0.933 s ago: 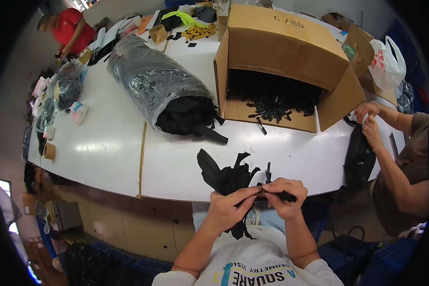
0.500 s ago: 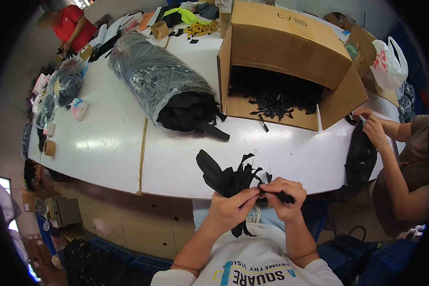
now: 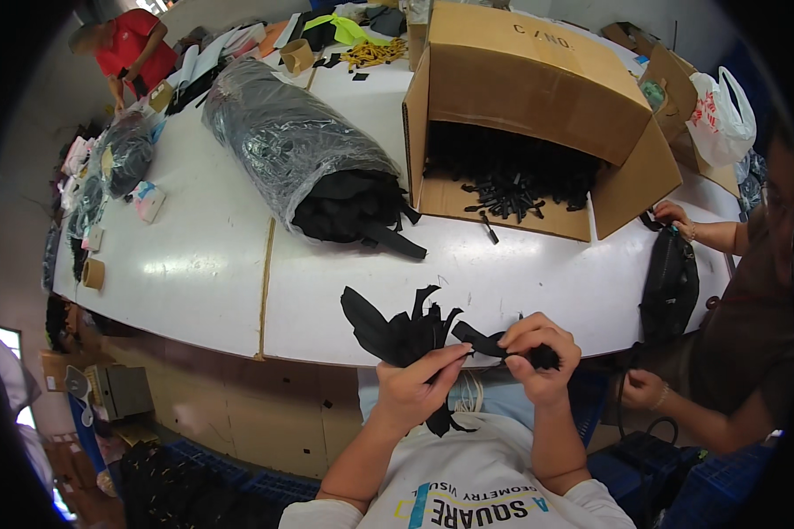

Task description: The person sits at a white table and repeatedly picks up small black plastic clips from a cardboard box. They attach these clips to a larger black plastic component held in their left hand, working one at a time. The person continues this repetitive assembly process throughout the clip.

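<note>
At table (image 3: 326,304) edge, left fingers (image 3: 434,362) pinch black bundle (image 3: 386,337); right fingers (image 3: 543,336) curl round black strip (image 3: 478,339).

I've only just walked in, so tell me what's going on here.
At a long white table, a person has a loose bunch of black fabric strips in the left hand and a smaller cluster of black strips in the right hand. Beyond them, a clear plastic bag of black fabric and an open brown cardboard box holding small black pieces lie on the table. At the right, a co-worker's hand is at a soft black item.
</note>
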`<state>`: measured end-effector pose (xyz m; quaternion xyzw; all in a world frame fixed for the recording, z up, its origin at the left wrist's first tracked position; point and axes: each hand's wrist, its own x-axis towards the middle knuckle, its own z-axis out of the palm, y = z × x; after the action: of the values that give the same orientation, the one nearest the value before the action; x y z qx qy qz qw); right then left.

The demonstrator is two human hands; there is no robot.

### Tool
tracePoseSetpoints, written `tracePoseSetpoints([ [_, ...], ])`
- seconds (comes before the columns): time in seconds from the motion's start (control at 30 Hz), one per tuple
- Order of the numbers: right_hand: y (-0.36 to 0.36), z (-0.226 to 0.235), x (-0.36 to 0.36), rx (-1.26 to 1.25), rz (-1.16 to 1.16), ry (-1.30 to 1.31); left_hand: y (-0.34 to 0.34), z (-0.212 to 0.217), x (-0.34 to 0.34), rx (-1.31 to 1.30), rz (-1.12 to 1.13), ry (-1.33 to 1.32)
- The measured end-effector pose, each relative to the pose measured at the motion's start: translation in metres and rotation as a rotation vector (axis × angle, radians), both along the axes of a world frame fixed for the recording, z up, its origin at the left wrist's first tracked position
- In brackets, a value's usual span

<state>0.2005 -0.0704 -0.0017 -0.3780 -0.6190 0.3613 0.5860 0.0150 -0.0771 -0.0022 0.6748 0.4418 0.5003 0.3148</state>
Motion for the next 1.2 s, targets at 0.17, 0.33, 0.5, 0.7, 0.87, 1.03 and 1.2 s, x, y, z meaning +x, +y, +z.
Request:
tracePoseSetpoints([
  [0.17, -0.008, -0.005, -0.007, -0.163, 0.074, 0.124, -0.001, 0.007, 0.004, 0.039, 0.010, 0.011],
  [0.33, -0.011, -0.004, -0.013, -0.216, 0.062, 0.212, -0.002, 0.006, 0.004, 0.049, 0.018, -0.001],
  [0.5, -0.010, 0.001, -0.012, -0.260, 0.133, 0.269, -0.003, 0.005, 0.001, 0.058, -0.004, 0.014],
  [0.7, -0.010, -0.001, -0.026, -0.243, 0.170, 0.397, -0.003, 0.001, 0.005, 0.126, -0.018, 0.004],
  [0.87, -0.013, -0.003, -0.027, -0.312, 0.162, 0.419, -0.005, 0.000, 0.005, 0.130, -0.015, 0.002],
  [1.03, -0.013, 0.000, -0.027, -0.353, 0.151, 0.382, -0.006, -0.002, 0.004, 0.150, -0.014, 0.054],
  [1.2, -0.013, 0.002, -0.026, -0.345, 0.148, 0.285, -0.007, -0.001, 0.003, 0.139, 0.004, 0.089],
])
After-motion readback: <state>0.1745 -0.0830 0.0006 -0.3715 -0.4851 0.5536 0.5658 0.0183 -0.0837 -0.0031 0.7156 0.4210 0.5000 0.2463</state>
